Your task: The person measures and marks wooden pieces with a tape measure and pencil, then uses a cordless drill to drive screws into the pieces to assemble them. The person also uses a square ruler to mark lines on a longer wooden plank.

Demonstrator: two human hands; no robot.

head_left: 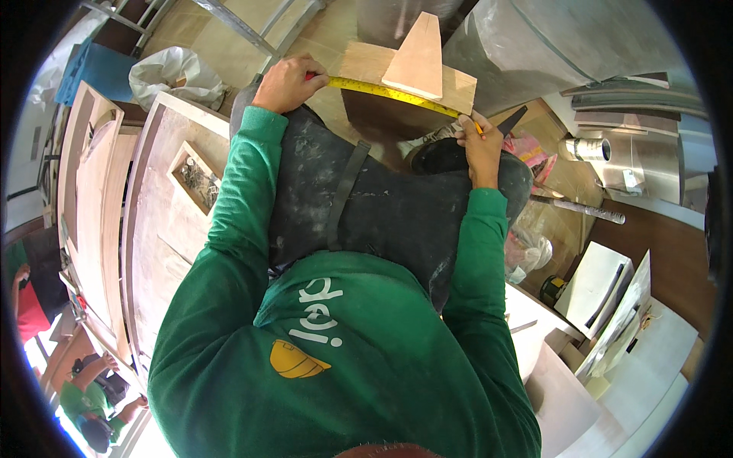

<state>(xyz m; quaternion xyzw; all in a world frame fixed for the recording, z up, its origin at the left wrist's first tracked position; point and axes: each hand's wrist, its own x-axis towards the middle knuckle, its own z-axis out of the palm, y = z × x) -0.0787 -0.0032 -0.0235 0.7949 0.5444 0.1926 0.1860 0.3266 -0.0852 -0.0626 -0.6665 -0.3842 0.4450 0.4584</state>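
Observation:
A yellow tape measure blade [389,93] stretches between my hands, sloping down to the right. My left hand [290,84] is closed around its left end, where a bit of red shows. My right hand [481,153] pinches a thin orange pencil [479,128], its fingers by the blade's right end; whether they also grip the blade I cannot tell. Just beyond the blade is a flat wooden board [366,62], partly covered by a tapered wooden piece [417,65]. My dark-trousered legs lie below the tape.
A wooden panel with a small wooden box [195,177] of metal bits is on the left, near a white sack [177,76]. Metal ladder rails [238,27] rise at the top. Grey sheeting [550,46] and a pipe [588,149] lie right. Another person [88,401] is at lower left.

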